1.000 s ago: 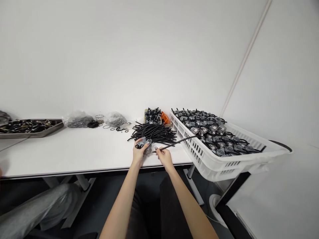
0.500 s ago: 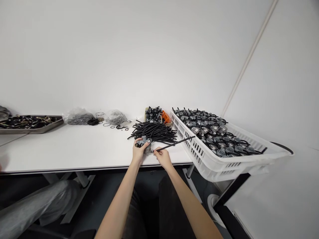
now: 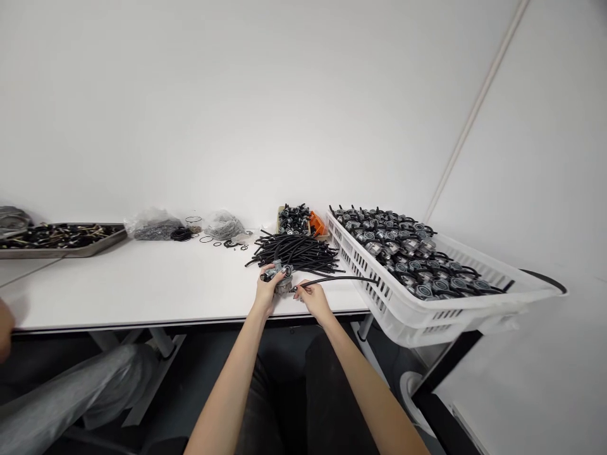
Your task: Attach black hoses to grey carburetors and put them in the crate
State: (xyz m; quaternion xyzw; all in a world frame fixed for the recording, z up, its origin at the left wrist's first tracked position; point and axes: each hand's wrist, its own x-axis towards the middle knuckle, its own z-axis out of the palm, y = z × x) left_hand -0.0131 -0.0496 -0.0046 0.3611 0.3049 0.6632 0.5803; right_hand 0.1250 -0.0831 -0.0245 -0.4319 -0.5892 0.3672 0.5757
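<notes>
My left hand is closed around a small grey metal carburetor above the front part of the table. Beside it, my right hand pinches one end of a black rubber hose at the carburetor's lower right side. The hose's free end stretches right to the crate wall. Whether the hose end sits on the carburetor's fitting is hidden by my fingers. Just behind both hands lies a pile of black hoses.
A white crate full of carburetors stands at the right. Behind the hoses are a box of small parts and an orange bin. Plastic bags, rings and a metal tray lie left. Another person's hand shows at the left edge.
The hose in my right hand has swung and now bends, its free end lower against the crate. The other person's hand has come further into view at the left.
</notes>
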